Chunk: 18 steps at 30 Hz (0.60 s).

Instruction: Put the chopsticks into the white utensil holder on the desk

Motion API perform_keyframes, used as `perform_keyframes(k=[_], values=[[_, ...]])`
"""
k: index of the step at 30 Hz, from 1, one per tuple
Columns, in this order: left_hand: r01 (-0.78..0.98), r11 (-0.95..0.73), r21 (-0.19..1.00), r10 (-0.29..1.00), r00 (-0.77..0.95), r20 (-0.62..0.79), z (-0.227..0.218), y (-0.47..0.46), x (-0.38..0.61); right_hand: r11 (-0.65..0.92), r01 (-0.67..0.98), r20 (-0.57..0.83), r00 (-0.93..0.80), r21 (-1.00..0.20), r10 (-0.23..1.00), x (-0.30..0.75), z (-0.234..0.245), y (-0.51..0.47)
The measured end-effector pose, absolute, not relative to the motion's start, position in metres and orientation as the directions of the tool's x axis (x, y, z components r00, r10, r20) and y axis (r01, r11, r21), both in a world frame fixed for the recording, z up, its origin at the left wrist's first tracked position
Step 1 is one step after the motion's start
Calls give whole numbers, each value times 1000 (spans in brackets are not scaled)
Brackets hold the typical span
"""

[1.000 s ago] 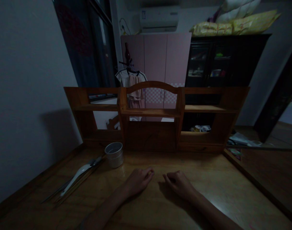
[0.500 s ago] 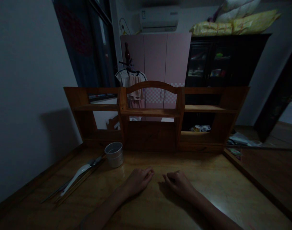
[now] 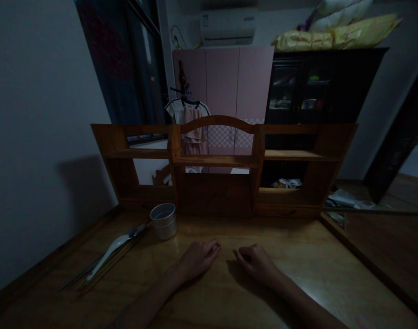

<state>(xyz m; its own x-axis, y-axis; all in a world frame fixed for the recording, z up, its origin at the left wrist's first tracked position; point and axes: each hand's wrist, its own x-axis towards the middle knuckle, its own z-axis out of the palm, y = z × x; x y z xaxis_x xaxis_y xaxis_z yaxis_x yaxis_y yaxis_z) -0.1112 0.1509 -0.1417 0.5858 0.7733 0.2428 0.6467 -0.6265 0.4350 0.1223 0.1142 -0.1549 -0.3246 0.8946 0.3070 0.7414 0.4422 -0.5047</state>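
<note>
My left hand (image 3: 199, 259) rests on the wooden desk (image 3: 209, 301), its fingers curled into a loose fist with nothing visible in it. Across a small gap, my right hand (image 3: 257, 264) lies curled the same way, also holding nothing that I can see. Nearest to the left hand is a grey metal cup (image 3: 164, 223), upright and apart from it. Farther left a white spoon (image 3: 109, 252) lies on the desk beside a pair of wooden chopsticks (image 3: 108, 265) and a long thin metal utensil (image 3: 80, 274), whose kind I cannot make out.
A wooden shelf unit (image 3: 215, 161) with several compartments stands along the desk's back edge. The wall (image 3: 51, 137) borders the desk on the left, and a raised wooden edge (image 3: 369, 265) runs down its right side. Behind are pink wardrobe doors (image 3: 222, 87) and a dark cabinet (image 3: 349, 87).
</note>
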Motion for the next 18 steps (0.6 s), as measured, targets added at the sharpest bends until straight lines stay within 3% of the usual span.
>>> perform_keyframes(k=[18], values=[[645,-627,437,772,590,237,-142,152,-111,447,743,316,-325,-498,891,123,-158,116]])
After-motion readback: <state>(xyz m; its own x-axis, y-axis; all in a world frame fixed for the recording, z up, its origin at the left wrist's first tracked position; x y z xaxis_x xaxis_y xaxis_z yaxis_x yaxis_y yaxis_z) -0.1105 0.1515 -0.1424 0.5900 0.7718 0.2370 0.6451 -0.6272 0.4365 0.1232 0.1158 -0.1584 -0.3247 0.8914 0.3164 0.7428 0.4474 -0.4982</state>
